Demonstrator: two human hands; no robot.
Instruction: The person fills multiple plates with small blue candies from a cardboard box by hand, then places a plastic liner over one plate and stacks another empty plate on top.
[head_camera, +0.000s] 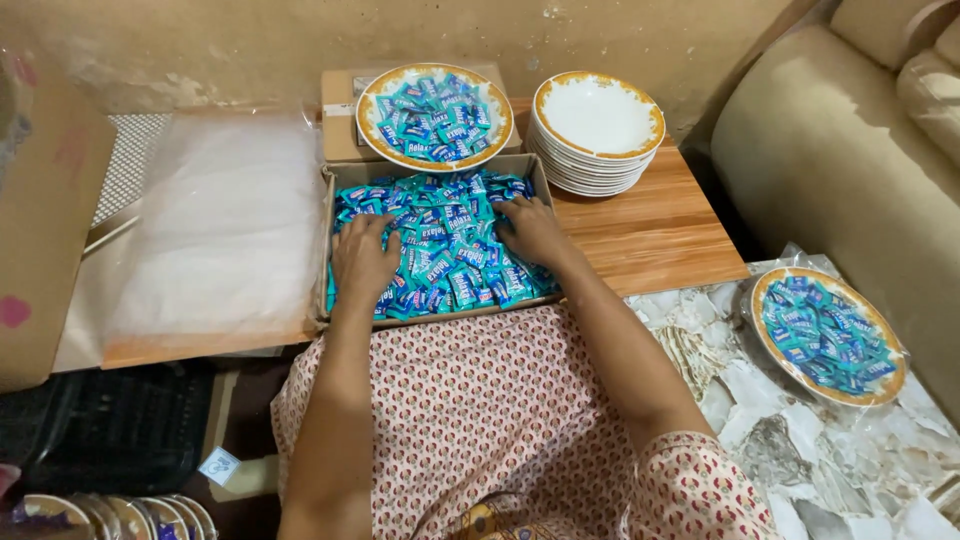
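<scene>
Both hands lie palm-down in the wrapped candies (440, 240) — the left hand (362, 258) with fingers spread flat over the heap, clasping nothing, the right hand (533, 230) likewise flat, its fingertips curled slightly into the pile so that I cannot tell whether any candy is pinched beneath. The candies, small crinkly pillows in teal and blue foil, fill a shallow cardboard box (430, 172) resting on a low wooden table (650, 235). Just behind the box a gold-rimmed plate of candies (435, 116) sits on a second carton; right of that plate stands a stack of empty white plates (598, 130). Left of the box lie clear plastic sheets (215, 220). Well to the box's right, on the marble-patterned floor, sits a plastic-wrapped plate of candies (826, 335). Both forearms reach forward from a patterned lap.
</scene>
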